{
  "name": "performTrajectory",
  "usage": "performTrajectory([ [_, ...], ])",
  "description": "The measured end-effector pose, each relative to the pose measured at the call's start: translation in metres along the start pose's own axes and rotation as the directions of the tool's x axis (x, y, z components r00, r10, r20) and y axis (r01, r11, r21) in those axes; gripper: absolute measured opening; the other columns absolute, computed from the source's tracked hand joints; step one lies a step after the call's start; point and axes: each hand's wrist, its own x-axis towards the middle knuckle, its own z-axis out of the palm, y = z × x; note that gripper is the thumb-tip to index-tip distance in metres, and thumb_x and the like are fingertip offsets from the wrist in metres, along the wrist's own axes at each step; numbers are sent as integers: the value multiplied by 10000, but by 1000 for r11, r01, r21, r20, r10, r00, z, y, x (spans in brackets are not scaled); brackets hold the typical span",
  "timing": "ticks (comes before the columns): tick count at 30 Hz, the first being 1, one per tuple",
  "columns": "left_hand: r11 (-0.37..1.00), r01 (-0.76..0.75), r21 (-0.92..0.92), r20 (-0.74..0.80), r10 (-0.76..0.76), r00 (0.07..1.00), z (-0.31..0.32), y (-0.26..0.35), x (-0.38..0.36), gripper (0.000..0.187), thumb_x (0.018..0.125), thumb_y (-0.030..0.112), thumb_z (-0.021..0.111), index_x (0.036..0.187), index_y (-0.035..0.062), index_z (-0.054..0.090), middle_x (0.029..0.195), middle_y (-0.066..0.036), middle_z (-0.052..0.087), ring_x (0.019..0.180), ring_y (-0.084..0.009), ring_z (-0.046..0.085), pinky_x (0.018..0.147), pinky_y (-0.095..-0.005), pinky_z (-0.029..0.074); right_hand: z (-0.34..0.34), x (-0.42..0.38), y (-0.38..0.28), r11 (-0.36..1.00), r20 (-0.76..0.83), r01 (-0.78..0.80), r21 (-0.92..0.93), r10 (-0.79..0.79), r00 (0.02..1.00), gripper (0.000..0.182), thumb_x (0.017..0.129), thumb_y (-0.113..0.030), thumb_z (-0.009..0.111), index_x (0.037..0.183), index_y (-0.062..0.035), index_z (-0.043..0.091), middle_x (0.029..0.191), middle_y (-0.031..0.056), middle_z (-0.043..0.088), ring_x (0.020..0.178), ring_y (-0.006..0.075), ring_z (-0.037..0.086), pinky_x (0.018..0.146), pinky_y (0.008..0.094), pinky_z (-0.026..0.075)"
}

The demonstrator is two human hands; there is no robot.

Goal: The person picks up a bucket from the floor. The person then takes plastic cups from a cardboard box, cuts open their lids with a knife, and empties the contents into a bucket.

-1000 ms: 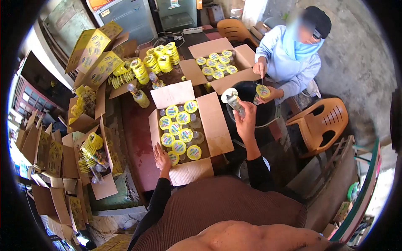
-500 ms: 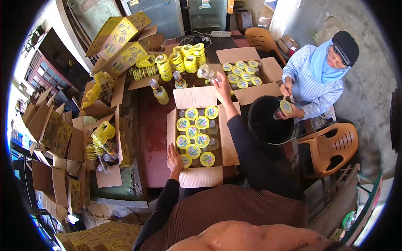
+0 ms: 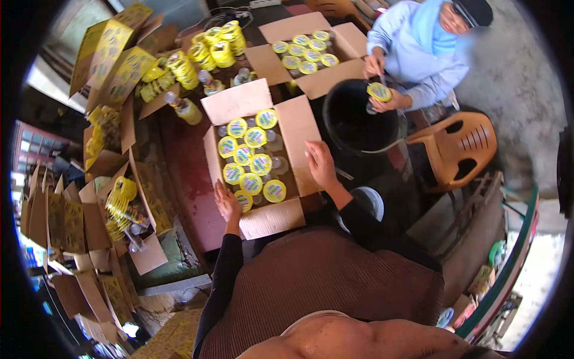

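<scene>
Head view: the left hand (image 3: 227,202) rests flat, empty, on the box (image 3: 272,218) at centre frame. The right hand (image 3: 320,163) lies open, empty, on its right flap, beside the bottles (image 3: 251,161).

head cam | worn on head | faces forward-down | near | fisheye over carton (image 3: 302,146)

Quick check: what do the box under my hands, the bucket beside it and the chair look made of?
Box: seemingly corrugated cardboard, matte brown, flaps creased outward. Bucket: probably plastic, black, faintly glossy, thin rim. Chair: likely moulded plastic, tan-orange, slots in its backrest.
</scene>
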Motion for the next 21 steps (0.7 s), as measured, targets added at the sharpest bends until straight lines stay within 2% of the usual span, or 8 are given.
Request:
performTrajectory([
  [3,1000,-7,-3,18,7,1000,-5,6,-1,551,921,136,450,1455,108,317,1436,-176,389,1312,-372,374,1090,-463,298,-37,-60,15,966,-12,-257,-21,257,966,221,855,-41,600,1076,-30,589,1015,159,569,940,344,563,821,410,461],
  [4,1000,15,20,13,-15,1000,-6,8,-1,553,919,143,455,1454,110,319,1441,-168,382,1313,-368,374,1090,-460,299,-45,-74,29,964,-23,-264,-26,263,964,221,855,-41,600,1076,-30,589,1015,159,569,940,344,563,821,410,461],
  [6,999,26,46,14,-27,1000,-6,8,0,555,917,149,459,1453,111,322,1446,-161,375,1314,-363,373,1091,-457,299,-56,-102,57,877,-167,-442,-189,415,895,156,858,-51,592,1013,-32,597,982,154,567,897,342,565,788,424,466],
  [8,987,-46,155,-50,54,997,0,-2,1,563,909,157,470,1451,119,326,1460,-146,357,1317,-357,372,1088,-461,302,-62,-122,89,844,-182,-457,-281,420,889,142,853,-60,598,994,-39,599,980,155,566,911,346,559,784,436,463],
  [12,985,-102,136,-59,110,992,-2,-7,0,573,901,206,497,1445,122,335,1463,-135,343,1350,-345,318,1104,-498,243,-62,-138,135,765,-108,-396,-508,400,910,163,829,-92,629,987,-57,612,1012,161,557,987,365,533,800,470,457],
  [16,987,-55,152,-85,69,994,-14,24,-3,582,870,202,551,1419,111,380,1445,-158,365,1366,-351,298,1101,-533,221,-53,-136,151,685,-101,-427,-591,462,881,188,826,-130,637,1000,-61,621,1050,161,548,1029,373,514,821,473,458],
  [19,903,-418,97,-80,426,901,-12,56,2,556,824,178,659,1337,94,461,1401,-172,398,1327,-364,327,1088,-532,233,-53,-129,147,655,-84,-440,-614,500,862,221,829,-153,634,1030,-62,623,1082,161,546,1029,370,521,835,476,460],
  [21,842,-524,130,36,524,851,-8,89,1,516,792,180,693,1273,109,518,1373,-133,435,1318,-345,341,1097,-526,225,-51,-128,151,588,-47,-415,-694,539,841,260,836,-164,630,1073,-57,608,1103,168,551,1048,364,519,828,483,460],
])
